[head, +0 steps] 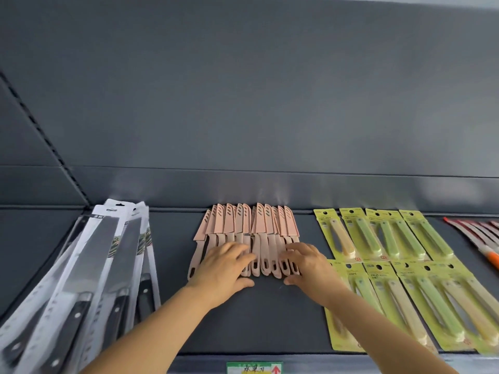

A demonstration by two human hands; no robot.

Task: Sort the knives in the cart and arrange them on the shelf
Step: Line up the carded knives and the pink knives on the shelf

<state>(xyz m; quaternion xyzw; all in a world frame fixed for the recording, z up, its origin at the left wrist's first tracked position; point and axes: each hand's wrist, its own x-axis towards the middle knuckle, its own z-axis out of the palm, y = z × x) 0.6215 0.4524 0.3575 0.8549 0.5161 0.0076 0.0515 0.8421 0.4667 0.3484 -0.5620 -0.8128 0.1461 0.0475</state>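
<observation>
Resting on the dark shelf (172, 306), pink sheathed knives (248, 233) lay mid-row, left hand (224, 268) and right hand (307, 263) pressed flat on handles, fingers spread, green packs (388, 236) marked "FRUIT KNIFE", price tag (255, 368) writing blurred.

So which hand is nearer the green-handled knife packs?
Right. The right hand rests on the right end of the pink knives, beside the green-handled knife packs. The left hand rests on the row's left part, farther away.
</observation>
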